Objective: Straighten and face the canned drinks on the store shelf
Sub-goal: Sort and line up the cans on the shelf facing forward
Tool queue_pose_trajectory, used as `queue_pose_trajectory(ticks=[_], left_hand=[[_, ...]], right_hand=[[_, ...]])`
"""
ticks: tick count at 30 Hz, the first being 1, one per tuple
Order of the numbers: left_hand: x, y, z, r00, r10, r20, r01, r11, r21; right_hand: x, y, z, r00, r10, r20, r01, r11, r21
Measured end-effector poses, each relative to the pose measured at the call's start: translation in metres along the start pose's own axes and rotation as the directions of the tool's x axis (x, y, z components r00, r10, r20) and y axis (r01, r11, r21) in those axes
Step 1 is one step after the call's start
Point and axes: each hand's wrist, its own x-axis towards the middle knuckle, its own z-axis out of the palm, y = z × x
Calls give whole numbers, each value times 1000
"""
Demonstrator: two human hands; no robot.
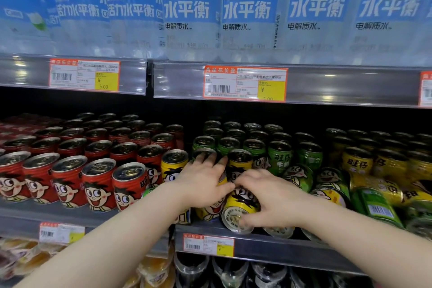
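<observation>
Upright red cans [99,184] with a cartoon face fill the left half of the middle shelf. At its centre stand yellow cans [173,166], with green cans [279,156] behind them and more yellow ones [357,159] at the right. A yellow can [240,208] lies on its side at the shelf's front, its base toward me. My right hand [268,199] grips this fallen can from above and the right. My left hand [205,177] holds an upright yellow can [210,210] just left of it, fingers over the top. Several green and yellow cans [374,208] lie toppled at the right.
The shelf's front rail [280,244] carries orange price tags [208,244]. Above, a shelf edge [327,86] holds blue-labelled bottles [187,7]. Below are dark bottles [233,271] and packaged orange goods [152,273].
</observation>
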Motion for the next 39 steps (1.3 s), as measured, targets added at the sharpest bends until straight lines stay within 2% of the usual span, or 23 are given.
queue_pose_trajectory(ticks=[2,6,10,14,17,19,21,23,25,28,31,33,37,39], left_hand=[[1,0,0,1000,3,-4,-3,1000,6],[1,1,-1,1000,10,-19,-10,1000,-7],[2,0,0,999,11,-30,-13,997,-81],[1,-5,-1,996,66,-66,-81,963,-258],[-9,-16,-9,982,54,-182,-137,866,-481],[-23,-30,-16,964,21,-263,-135,895,-424],[-42,-47,-22,969,-4,-248,-67,959,-275],[-60,-60,-22,991,-20,-134,5,994,-111],[-71,-65,-17,998,12,-62,-7,996,90],[-74,-67,-1,997,54,-51,-36,953,300],[-74,-72,6,997,52,-60,-21,901,434],[-73,-76,6,995,64,-70,-29,907,420],[-72,-76,-6,995,64,-70,-46,970,240],[-73,-75,-14,996,42,-75,-29,986,162]], right_hand=[[1,2,1,999,6,-51,-2,996,89],[8,14,-12,998,56,29,-63,927,370],[18,22,-14,993,118,22,-115,885,451],[29,25,-13,969,247,-21,-227,918,325],[39,18,-16,960,254,-115,-228,953,199],[43,1,-22,957,189,-219,-152,973,173],[47,-22,-26,960,63,-274,-20,987,157],[52,-43,-22,970,-97,-221,119,989,88],[59,-57,-14,978,-185,-101,183,983,-32],[67,-67,-2,983,-183,12,182,965,-187],[70,-68,5,985,-170,9,168,958,-233],[69,-67,6,985,-173,-1,169,966,-197],[64,-63,-1,986,-169,3,168,984,-62],[63,-60,-2,988,-155,3,154,987,-51]])
